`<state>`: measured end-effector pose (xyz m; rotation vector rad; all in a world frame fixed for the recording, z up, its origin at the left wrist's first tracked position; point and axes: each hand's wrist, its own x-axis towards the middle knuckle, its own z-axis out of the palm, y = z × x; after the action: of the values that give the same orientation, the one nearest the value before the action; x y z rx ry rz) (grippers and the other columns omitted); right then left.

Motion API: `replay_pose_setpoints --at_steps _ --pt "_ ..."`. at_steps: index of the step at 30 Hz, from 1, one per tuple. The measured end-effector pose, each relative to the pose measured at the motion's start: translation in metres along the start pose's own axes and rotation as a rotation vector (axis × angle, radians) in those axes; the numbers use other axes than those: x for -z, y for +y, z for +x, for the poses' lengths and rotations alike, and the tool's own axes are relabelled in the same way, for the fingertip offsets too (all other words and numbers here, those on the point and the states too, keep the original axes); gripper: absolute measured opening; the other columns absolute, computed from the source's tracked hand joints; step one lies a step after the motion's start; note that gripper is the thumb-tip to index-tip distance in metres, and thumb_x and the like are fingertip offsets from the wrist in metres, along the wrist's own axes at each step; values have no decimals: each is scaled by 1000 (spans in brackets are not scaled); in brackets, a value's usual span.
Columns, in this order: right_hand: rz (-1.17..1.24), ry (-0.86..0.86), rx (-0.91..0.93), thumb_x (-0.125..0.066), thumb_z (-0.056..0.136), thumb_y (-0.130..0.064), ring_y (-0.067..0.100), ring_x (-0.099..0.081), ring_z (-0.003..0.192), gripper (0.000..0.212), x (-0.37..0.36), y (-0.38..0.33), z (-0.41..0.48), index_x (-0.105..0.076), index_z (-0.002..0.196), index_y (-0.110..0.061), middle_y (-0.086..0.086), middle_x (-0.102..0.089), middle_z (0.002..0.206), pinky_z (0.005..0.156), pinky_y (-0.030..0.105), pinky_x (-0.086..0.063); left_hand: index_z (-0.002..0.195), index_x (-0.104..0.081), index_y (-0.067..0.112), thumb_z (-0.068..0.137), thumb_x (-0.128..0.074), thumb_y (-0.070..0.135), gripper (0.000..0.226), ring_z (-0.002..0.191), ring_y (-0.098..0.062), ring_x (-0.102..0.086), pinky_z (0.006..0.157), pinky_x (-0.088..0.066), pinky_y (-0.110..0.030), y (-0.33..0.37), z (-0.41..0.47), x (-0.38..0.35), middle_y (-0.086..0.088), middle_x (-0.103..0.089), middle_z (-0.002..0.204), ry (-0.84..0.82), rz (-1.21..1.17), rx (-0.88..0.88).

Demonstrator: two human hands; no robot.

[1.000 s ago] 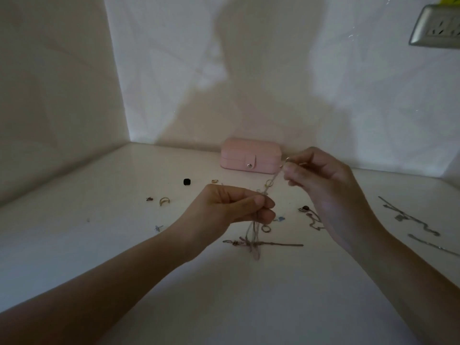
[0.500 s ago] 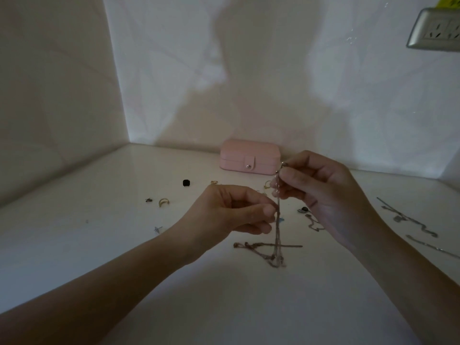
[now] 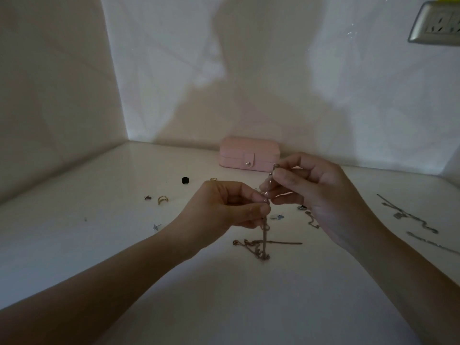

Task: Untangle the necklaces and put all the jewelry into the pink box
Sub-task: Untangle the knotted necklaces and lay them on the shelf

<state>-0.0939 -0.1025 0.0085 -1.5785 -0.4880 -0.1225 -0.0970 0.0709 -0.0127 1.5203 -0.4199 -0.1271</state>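
Over on the left, loose pieces are lying on the white table [image 3: 74, 245]: a dark stud [image 3: 147, 197], a gold ring [image 3: 162, 199], a small earring [image 3: 156, 227] and a black bead [image 3: 185, 180]. Now the left hand [image 3: 231, 207] is curling in, thumb and forefinger pinching the tangled chain [image 3: 264, 235] partway along its run.

Behind the hands, the pink box [image 3: 249, 155] is sitting against the wall, lid down and clasp snapped, so nothing is going in yet.

The chain is running almost straight up and down between 2 pinch points. Its top end is sitting in the right hand [image 3: 311, 192], which is gripping it between thumb and forefinger, just above and beside the left fingertips [image 3: 263, 210]. Below the left pinch, the chain is hanging to the table and ending in a snarl, with 1 strand trailing off to the right.

So the knot is lying below both hands, and the left is the nearer one. I'd say the next pull needs working downward along that vertical line, gently, or the snarl is going to tighten.

Moving right, a thin chain [image 3: 311, 220] is lying by the right wrist, and 2 silver necklaces [image 3: 408, 216] are stretching out well apart from the action.
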Motion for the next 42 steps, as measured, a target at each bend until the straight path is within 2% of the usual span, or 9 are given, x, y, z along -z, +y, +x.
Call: replay_pose_setpoints --at_steps 11,19,24,27,30,35,37,40,42 --pt "66 4 -9 -70 67 -13 16 -71 72 19 3 1 1 -66 84 -6 9 -74 78 66 21 -55 79 -73 6 73 -68 20 16 66 -13 -66 68 -57 -24 -3 1 2 -9 -72 75 114 67 -50" --pt "439 -67 -238 -53 81 -12 18 -67 67 6 6 3 9 -58 79 -8 6 -65 68 69 28 -58 76 -69 16 89 -62 18 15 66 -7 -60 60 -47 -12 2 1 4 -3 -65 73 305 266 -214" --pt "431 -64 -290 -55 81 -14 7 -35 40 7 4 6 9 -50 76 -13 -4 -38 50 53 21 -48 58 -61 17 80 -46 19 27 78 -20 -63 90 -47 -38 4 3 0 -7 -66 73 10 -330 25" --pt "421 -29 -283 -57 79 -15 5 -29 38 7 6 6 10 -51 76 -16 -5 -37 50 41 17 -40 54 -47 17 83 -43 27 31 51 -19 -51 64 -52 -32 10 2 -2 -3 -43 48 -61 -502 99" --pt "401 -7 -247 -57 77 -16 2 -22 34 6 7 3 9 -52 75 -19 -6 -30 47 29 13 -20 53 -40 19 82 -51 41 38 41 -12 -36 41 -33 -20 10 3 4 3 -31 47 -41 -359 156" --pt "127 15 -125 -59 82 -13 5 -22 37 6 13 -1 6 -54 82 -16 -4 -29 45 38 19 -11 37 -41 20 78 -62 32 48 84 -19 -69 93 -47 -32 9 8 18 -4 -64 62 71 -299 2" --pt "-201 61 -75 -60 89 -11 8 -25 37 10 17 5 7 -54 83 -15 -2 -38 42 39 19 -16 33 -39 20 76 -58 32 48 73 -19 -69 99 -44 -36 12 10 21 -4 -58 49 138 -401 -21" --pt "-506 69 -3 -59 93 -16 10 -30 37 10 19 15 11 -53 85 -18 0 -46 41 39 17 -26 33 -36 18 76 -55 36 50 42 -14 -49 69 -56 -30 16 12 25 0 -34 35 180 -524 7" --pt "-491 48 -25 -57 94 -17 11 -29 36 9 21 17 12 -52 87 -18 1 -49 42 37 17 -26 40 -42 16 78 -54 40 46 35 -10 -32 41 -41 -19 16 13 32 5 -24 37 160 -584 46"
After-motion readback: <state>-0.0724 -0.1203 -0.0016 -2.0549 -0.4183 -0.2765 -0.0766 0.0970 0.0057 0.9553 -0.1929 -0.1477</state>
